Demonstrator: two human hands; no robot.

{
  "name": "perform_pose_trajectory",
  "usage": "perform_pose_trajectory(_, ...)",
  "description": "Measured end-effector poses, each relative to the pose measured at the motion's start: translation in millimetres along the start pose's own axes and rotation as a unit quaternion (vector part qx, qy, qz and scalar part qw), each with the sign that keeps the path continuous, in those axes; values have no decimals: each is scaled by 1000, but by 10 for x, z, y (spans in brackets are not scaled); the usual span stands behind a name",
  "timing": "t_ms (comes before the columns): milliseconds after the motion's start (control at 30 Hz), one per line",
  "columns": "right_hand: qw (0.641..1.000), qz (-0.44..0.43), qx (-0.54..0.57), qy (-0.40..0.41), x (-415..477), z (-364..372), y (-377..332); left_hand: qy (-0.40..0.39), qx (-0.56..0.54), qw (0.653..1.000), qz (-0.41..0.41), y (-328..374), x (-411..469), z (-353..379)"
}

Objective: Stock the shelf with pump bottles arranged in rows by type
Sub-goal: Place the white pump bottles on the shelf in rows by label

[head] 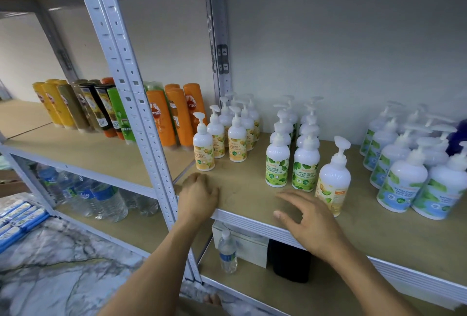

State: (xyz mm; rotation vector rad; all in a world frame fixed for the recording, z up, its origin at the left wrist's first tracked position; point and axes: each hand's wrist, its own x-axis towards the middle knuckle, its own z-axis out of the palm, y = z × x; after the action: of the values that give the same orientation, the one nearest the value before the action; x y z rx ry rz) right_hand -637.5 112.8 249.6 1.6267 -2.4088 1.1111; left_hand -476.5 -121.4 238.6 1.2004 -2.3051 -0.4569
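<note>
Far left: left hand (199, 196) down on front lip of tan board shelf w/ white metal edge (247, 184), fingers loosely curled, holding nothing. Just beyond its fingertips: rows of white plastic pump bottles w/ yellow labels (203, 150), all upright. Further back, btwn the two hands: two rows of white pump bottles w/ green leaf labels (277, 164). Then right hand (310, 224) over shelf's front edge, fingers spread & fairly straight, empty. Right beside its knuckles, on outer side: lone white pump bottle w/ yellow-orange label (333, 179), upright, apart from its kind; touching hand or not, can't tell. Prob. full, so fairly heavy; rigid smooth plastic, a bit slippery; tall w/ pump on top, so tippy. Best gripped round body below shoulder, not by nozzle. Belongs, by label, w/ yellow rows over by left hand. Well to right of right hand: rows of white pump bottles w/ blue labels (401, 184).
</note>
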Motion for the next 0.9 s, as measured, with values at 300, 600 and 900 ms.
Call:
perform_pose_trajectory(300, 937, 174, 68, 294, -275, -400, -21, -130, 46, 989, 61, -58, -373, -195)
perform_pose_trajectory(600, 951, 245, 108, 153, -171, -423, 211, -95, -2, 994, 50, 251, -669, -109)
perform_pose_trajectory(900, 966, 169, 156, 119, -125, -83, -59, -176, -352, 916, 73, 775, -663, -63)
